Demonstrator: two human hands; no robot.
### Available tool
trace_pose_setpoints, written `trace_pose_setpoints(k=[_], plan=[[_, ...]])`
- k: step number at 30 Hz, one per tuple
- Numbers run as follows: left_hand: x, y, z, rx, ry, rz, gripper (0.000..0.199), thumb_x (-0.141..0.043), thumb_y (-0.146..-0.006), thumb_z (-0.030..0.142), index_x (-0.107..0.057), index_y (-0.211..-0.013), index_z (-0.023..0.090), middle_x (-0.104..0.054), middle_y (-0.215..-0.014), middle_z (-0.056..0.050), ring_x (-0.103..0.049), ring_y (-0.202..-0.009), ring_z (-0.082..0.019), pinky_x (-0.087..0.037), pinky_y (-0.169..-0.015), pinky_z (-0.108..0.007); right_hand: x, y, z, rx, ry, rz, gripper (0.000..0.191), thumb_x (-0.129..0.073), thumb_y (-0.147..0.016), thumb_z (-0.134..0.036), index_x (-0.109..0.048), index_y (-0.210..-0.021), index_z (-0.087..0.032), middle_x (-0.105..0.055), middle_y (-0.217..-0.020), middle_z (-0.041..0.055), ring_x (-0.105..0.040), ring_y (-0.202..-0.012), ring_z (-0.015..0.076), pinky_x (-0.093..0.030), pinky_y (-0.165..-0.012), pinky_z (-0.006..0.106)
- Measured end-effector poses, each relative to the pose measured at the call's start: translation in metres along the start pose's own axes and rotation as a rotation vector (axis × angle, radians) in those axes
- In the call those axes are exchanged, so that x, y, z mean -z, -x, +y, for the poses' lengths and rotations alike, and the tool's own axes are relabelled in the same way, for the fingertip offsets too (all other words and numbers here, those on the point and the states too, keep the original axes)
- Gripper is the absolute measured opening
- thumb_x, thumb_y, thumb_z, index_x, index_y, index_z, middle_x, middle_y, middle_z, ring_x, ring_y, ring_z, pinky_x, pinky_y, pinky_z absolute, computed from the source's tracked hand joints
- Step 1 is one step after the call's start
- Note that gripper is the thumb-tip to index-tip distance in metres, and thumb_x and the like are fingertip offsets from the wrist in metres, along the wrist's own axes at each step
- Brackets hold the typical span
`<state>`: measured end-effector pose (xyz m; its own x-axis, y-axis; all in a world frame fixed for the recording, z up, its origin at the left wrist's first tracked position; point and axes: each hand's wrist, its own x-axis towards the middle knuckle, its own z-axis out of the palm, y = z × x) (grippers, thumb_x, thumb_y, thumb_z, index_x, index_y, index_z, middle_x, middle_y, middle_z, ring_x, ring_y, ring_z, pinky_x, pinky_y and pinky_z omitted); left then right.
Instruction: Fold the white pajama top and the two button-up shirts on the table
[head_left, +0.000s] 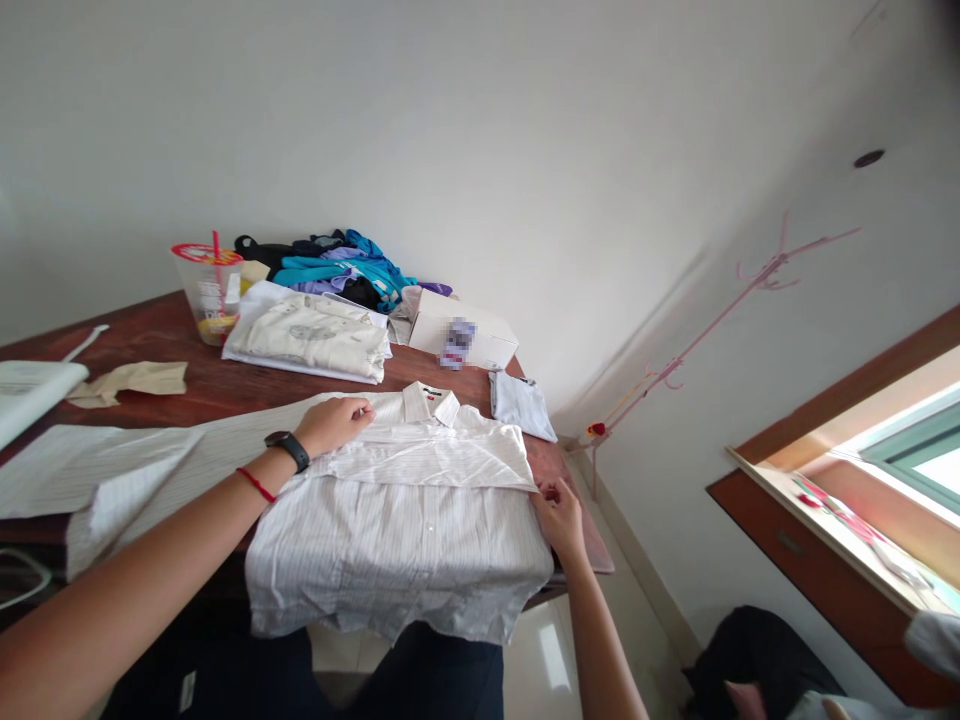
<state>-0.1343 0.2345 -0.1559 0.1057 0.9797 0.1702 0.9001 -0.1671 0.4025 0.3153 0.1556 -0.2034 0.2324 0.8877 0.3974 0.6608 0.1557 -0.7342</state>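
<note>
Spread sleeve (240, 440): runs out left on the reddish-brown wooden table (210, 385); you'd do well to smooth it.
Watch side: here's your left hand (337, 425), fingers curled over the white, thin-striped cloth shirt (427, 530); can't tell if fabric's caught. Flatten that palm.
Collar (431, 403): keep it square.
Right edge: your right hand (559, 510), nearly closed, touches the fold; pinch unclear. Draw it taut, gently.

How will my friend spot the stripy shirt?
Find the dark red-brown table below the white wall. The pale striped shirt lies along its near edge, partly hanging over. Unlike the folded cream garment behind, it's spread wide, one sleeve stretching left.
</note>
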Motion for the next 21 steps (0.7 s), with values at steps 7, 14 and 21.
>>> trace_pose_setpoints(k=[7, 14, 21], plan=[[-0.0013, -0.0018, 0.0008, 0.005, -0.01, 0.005, 0.038, -0.044, -0.093, 0.05, -0.072, -0.096, 0.025, -0.074, -0.087, -0.004, -0.066, -0.082, -0.024, -0.032, -0.06, -0.028, 0.0, -0.0009, 0.007, -0.057, -0.118, -0.012, 0.03, -0.072, -0.075, -0.046, -0.057, -0.072, -0.021, -0.063, -0.071, 0.0009, -0.058, -0.066, 0.0187, -0.044, -0.061, 0.027], [0.0003, -0.0016, 0.0034, 0.015, -0.01, -0.003, 0.036, -0.044, -0.094, 0.048, -0.072, -0.096, 0.025, -0.073, -0.087, -0.004, -0.066, -0.082, -0.023, -0.031, -0.06, -0.028, 0.0002, -0.0006, 0.0079, -0.058, -0.117, -0.013, 0.03, -0.073, -0.075, -0.045, -0.057, -0.071, -0.02, -0.062, -0.07, 0.0, -0.054, -0.064, 0.017, -0.043, -0.06, 0.027], [0.0013, -0.0017, 0.0074, 0.053, 0.006, 0.003, 0.033, -0.048, -0.094, 0.045, -0.072, -0.095, 0.024, -0.074, -0.089, -0.006, -0.065, -0.08, -0.023, -0.032, -0.063, -0.029, 0.0003, -0.001, 0.0039, -0.052, -0.084, -0.01, 0.031, -0.072, -0.074, -0.046, -0.053, -0.069, -0.022, -0.06, -0.067, -0.0013, -0.054, -0.062, 0.0165, -0.043, -0.059, 0.027]])
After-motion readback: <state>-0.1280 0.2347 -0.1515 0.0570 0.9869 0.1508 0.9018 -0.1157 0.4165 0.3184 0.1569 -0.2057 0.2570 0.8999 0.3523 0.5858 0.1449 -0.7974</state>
